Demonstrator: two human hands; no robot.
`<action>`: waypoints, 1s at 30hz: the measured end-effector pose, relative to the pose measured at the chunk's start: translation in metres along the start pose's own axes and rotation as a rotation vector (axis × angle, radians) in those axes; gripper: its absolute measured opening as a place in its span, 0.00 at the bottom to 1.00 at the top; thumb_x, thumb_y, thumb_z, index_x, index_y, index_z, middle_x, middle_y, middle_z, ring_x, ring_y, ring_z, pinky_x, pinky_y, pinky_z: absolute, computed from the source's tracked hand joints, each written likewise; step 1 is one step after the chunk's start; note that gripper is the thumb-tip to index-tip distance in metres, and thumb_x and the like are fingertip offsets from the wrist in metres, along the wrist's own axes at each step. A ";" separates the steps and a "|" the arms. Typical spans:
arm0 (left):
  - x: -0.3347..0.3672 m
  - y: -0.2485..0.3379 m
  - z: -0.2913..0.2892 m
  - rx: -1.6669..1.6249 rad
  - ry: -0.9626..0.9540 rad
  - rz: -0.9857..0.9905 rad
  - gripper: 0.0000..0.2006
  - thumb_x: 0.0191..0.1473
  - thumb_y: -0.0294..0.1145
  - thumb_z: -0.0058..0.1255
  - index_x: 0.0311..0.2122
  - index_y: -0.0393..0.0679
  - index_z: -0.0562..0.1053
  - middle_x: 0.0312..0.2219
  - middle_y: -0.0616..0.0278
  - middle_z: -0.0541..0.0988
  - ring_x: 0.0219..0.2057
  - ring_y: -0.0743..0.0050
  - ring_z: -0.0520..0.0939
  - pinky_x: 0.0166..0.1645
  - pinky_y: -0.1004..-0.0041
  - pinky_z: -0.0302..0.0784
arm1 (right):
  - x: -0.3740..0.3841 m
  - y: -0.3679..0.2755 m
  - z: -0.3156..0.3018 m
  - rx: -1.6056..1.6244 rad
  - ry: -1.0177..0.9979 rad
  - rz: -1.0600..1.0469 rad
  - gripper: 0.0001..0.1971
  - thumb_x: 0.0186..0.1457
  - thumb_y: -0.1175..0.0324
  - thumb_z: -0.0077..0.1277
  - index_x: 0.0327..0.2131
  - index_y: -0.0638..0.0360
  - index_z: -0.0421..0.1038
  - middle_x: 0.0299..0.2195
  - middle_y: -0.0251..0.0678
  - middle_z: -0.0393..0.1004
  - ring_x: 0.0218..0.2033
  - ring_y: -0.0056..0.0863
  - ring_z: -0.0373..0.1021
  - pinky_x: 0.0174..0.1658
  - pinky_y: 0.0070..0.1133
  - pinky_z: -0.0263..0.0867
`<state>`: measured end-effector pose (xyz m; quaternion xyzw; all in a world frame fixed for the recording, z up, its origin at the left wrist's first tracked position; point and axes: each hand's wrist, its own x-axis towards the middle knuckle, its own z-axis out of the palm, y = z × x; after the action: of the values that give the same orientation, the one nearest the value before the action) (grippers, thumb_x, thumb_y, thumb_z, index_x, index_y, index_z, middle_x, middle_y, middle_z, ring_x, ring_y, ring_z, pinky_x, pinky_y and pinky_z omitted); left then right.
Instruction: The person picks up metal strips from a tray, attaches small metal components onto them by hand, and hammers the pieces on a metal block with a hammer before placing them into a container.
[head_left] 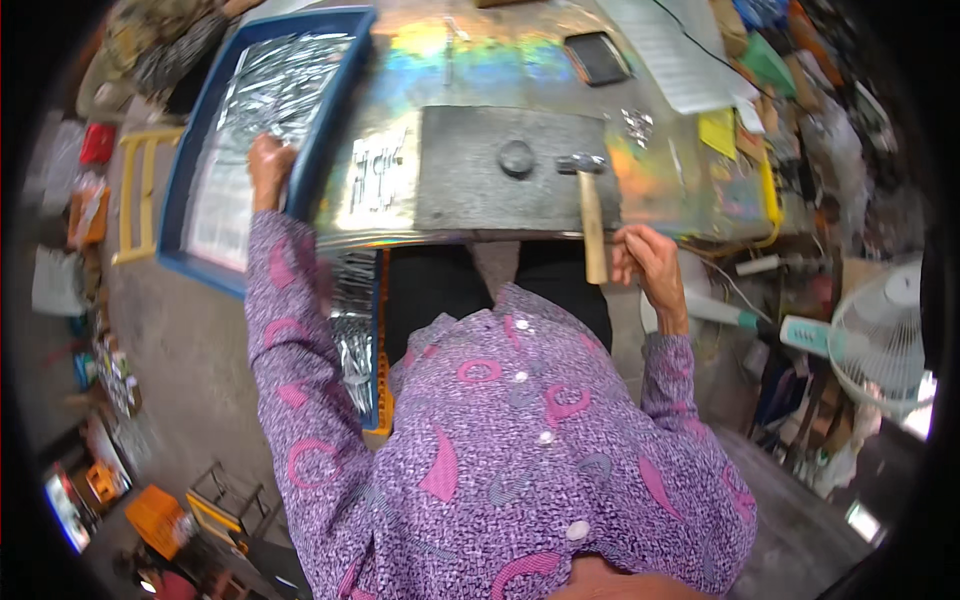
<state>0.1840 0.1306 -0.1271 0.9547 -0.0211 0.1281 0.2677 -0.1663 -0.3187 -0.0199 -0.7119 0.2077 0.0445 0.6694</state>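
Patterned shirt [540,420] lies nearest the camera. Left hand [268,160] is in the blue tray [340,100]; its grip cannot be told. Thin silvery pieces [280,90] there look light, slippery: pinch singly. Right hand [650,258], loosely open, is beside the hammer [590,195], probably head-heavy: grasp the wooden handle [594,240].

Dark, phone-like device [598,58], flat on shiny tabletop [490,65]; white paper [672,55] just beside it; yellow sheet [717,133] near the paper. Far right: fan [885,335], round pale grille. Far left: yellow frame [150,190], red item [97,143]. Lower left: orange container [157,520].
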 end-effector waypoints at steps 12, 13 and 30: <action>-0.027 0.010 -0.043 0.059 -0.218 0.060 0.12 0.38 0.24 0.44 0.34 0.37 0.66 0.24 0.45 0.74 0.24 0.52 0.76 0.27 0.63 0.70 | 0.106 -0.003 -0.026 -0.233 0.265 -0.214 0.11 0.54 0.71 0.40 0.34 0.70 0.68 0.21 0.34 0.70 0.19 0.17 0.68 0.21 0.13 0.62; -0.032 0.024 -0.056 -0.010 -0.342 -0.087 0.13 0.38 0.24 0.45 0.34 0.38 0.67 0.22 0.48 0.73 0.18 0.58 0.76 0.21 0.67 0.70 | 0.121 0.001 -0.032 -0.232 0.271 -0.214 0.11 0.54 0.71 0.40 0.34 0.70 0.68 0.21 0.34 0.70 0.19 0.17 0.68 0.21 0.13 0.62; -0.079 0.017 -0.107 -0.976 -0.202 -0.506 0.15 0.46 0.21 0.54 0.41 0.31 0.70 0.22 0.62 0.74 0.18 0.83 0.73 0.20 0.86 0.67 | 0.209 0.025 -0.035 -0.999 0.575 -0.288 0.10 0.47 0.65 0.44 0.27 0.62 0.71 0.26 0.48 0.73 0.31 0.45 0.71 0.36 0.34 0.66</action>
<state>0.0810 0.1689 -0.0509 0.7029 0.1265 -0.0569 0.6977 0.0070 -0.4023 -0.1113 -0.9452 0.2359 -0.1493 0.1692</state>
